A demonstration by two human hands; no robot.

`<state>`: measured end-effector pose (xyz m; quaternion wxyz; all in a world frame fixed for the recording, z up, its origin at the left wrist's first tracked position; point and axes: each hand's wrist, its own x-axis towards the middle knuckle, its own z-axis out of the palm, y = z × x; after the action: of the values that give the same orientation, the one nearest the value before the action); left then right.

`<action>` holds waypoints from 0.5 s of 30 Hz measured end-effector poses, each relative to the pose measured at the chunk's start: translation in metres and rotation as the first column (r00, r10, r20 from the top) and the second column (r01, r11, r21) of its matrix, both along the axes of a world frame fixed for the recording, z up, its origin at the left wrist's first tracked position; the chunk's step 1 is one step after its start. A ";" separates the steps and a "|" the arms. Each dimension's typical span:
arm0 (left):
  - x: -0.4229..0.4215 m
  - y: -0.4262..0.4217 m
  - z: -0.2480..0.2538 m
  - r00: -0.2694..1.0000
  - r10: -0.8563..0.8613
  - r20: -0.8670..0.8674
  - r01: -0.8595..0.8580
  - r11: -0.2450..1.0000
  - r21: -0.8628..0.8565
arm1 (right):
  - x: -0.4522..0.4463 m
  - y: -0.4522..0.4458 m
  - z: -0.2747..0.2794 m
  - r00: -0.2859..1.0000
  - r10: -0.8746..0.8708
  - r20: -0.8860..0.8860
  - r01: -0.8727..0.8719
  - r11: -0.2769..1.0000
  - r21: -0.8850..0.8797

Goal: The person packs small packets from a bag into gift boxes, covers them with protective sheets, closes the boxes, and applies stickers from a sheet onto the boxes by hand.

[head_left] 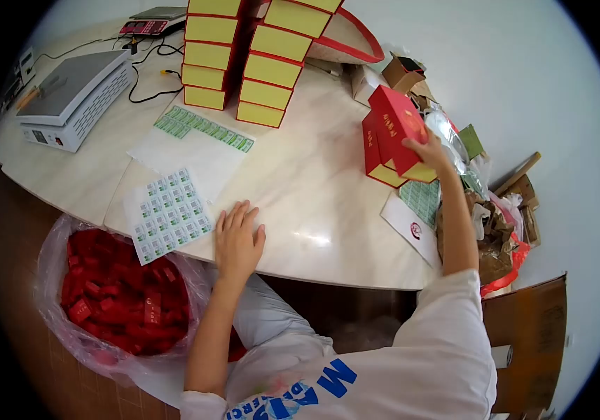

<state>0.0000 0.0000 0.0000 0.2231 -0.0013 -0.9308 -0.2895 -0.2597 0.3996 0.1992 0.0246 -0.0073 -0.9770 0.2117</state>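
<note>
My right hand grips a red gift box with gold lettering and a yellow side, at the table's right. This box is tilted and overlaps a second red box behind it; whether the two touch I cannot tell. My left hand lies flat on the marble-patterned table near its front edge, fingers stretched, holding nothing. Close beside it is a sheet of small green-and-white stickers with printed codes. Further back lies a partly used sticker sheet.
Two tall stacks of red-and-yellow boxes stand at the back. A grey scale sits at left with black cables. A plastic bag of small red packets is below the front edge. Cartons and wrappings crowd the right.
</note>
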 end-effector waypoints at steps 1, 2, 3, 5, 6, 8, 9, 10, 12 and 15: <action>-0.003 0.009 0.002 1.000 -0.004 -0.009 0.004 1.000 0.030 | 0.021 -0.008 -0.007 0.984 -0.032 -0.178 0.071 0.973 0.221; -0.007 0.016 0.003 1.000 -0.012 -0.016 0.013 0.998 0.056 | 0.076 -0.052 0.007 0.961 -0.042 -0.273 0.132 0.939 0.319; 0.011 -0.033 0.007 1.000 -0.021 0.015 0.022 0.998 -0.059 | 0.117 -0.098 -0.038 0.957 0.005 -0.292 0.091 0.945 0.313; 0.006 -0.022 0.004 0.999 -0.021 -0.050 0.022 1.000 0.017 | 0.161 -0.118 -0.054 0.867 0.219 -0.448 -0.015 0.909 0.417; 0.007 -0.012 0.002 0.998 -0.018 -0.067 0.021 0.999 0.046 | 0.178 -0.123 -0.060 0.862 0.283 -0.420 -0.085 0.898 0.431; 0.006 -0.013 0.003 0.997 -0.030 -0.069 0.035 0.997 0.068 | 0.203 -0.142 -0.088 0.882 0.316 -0.351 -0.192 0.918 0.346; 0.006 -0.014 0.003 0.996 -0.037 -0.082 0.045 0.995 0.091 | 0.213 -0.150 -0.101 0.897 0.317 -0.309 -0.221 0.925 0.308; 0.006 -0.015 0.001 0.994 -0.044 -0.098 0.054 0.993 0.102 | 0.221 -0.159 -0.110 0.899 0.320 -0.297 -0.229 0.925 0.304; 0.006 -0.019 0.004 0.997 -0.068 -0.034 0.073 0.983 0.169 | 0.233 -0.174 -0.121 0.953 0.190 -0.236 -0.129 0.959 0.254; 0.011 -0.027 0.019 0.982 -0.186 -0.007 0.157 0.807 0.569 | 0.250 -0.181 -0.132 0.927 0.295 -0.230 -0.298 0.954 0.023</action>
<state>0.0111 -0.0265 0.0186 0.1633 -0.0120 -0.8037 -0.5720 -0.0093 0.2186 0.0677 0.1058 0.1647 -0.9560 0.2186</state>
